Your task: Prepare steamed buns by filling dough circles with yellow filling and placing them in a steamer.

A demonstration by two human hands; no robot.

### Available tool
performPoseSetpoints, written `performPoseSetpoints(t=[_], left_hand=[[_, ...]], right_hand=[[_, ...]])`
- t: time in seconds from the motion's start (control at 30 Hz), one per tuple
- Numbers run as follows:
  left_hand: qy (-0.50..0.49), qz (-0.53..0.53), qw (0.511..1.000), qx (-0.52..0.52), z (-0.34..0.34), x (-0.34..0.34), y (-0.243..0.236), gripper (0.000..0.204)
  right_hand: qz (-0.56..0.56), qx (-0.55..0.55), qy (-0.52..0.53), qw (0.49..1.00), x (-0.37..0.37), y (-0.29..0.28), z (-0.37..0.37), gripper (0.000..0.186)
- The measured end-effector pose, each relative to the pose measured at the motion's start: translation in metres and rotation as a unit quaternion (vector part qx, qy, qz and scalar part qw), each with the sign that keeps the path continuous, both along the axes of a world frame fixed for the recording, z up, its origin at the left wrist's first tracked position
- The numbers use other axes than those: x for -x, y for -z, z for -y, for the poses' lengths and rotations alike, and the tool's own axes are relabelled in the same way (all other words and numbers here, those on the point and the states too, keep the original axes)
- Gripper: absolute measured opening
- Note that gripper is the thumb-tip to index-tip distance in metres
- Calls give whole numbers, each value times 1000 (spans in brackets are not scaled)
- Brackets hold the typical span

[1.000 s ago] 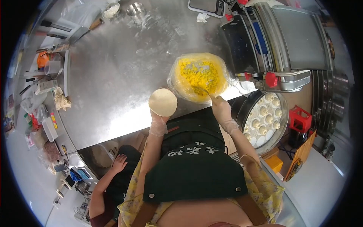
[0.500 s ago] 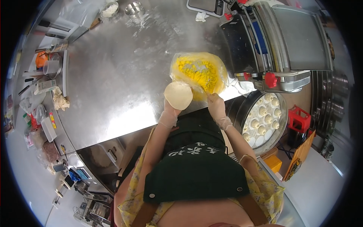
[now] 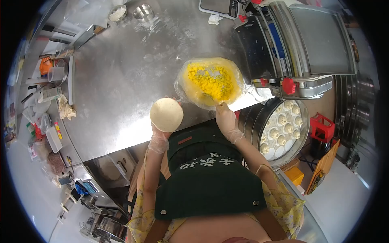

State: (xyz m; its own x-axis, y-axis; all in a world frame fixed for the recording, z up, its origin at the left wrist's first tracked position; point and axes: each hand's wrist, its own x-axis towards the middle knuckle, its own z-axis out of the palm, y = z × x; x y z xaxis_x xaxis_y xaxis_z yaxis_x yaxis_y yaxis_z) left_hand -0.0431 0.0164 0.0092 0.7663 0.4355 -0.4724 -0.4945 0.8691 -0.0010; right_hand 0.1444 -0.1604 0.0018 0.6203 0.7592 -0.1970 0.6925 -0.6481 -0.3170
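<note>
Your left grip point(image 3: 161, 133): dough round point(image 3: 166, 115) held above, near bench point(image 3: 117, 89) edge; open surface leftward. Your right grip point(image 3: 226, 122): closed on utensil point(image 3: 221, 107).

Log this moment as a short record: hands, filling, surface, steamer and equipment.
Left hand: clear-gloved, holding a round dough wrapper from below
Right hand: clear-gloved, gripping a mostly hidden utensil at the filling's near edge
Filling: yellow, crumbly, greyish patches on top, surrounded by clear plastic
Surface: metal table with white powder smears
Steamer: right side; pleated buns, some bare white rounds
Equipment: roller machine at right; scale at far edge
</note>
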Motion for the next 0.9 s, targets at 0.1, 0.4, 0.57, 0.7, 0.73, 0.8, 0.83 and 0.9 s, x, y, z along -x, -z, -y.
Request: performPoseSetpoints(t=[0.1,0.4,0.57,0.7,0.73,0.8,0.83,0.9], left_hand=[[4,-4,1000,-30,6,-15,-10,50],[75,-19,996,-34,10,-50,-8,50],[60,-16,998,-25,20,-76,9,51],[53,-17,997,-45,20,-71,42,53],[52,-17,998,-44,18,-64,49,53],[34,-66,997,-28,17,-45,58,53],[40,-64,997,-27,18,-43,59,53],[36,-41,998,-32,17,-38,60,55]], right_hand=[[-37,-101,14,994,-11,-3,3,29],[-235,-156,178,943,-30,13,-19,22],[-226,-207,133,942,-12,24,-20,22],[-165,-175,87,967,-15,28,-10,24],[-170,-231,118,951,-20,19,-7,25],[-183,-166,217,944,-39,-1,-5,18],[-170,-136,219,951,-52,7,4,18],[-157,-105,221,957,-61,18,8,17]])
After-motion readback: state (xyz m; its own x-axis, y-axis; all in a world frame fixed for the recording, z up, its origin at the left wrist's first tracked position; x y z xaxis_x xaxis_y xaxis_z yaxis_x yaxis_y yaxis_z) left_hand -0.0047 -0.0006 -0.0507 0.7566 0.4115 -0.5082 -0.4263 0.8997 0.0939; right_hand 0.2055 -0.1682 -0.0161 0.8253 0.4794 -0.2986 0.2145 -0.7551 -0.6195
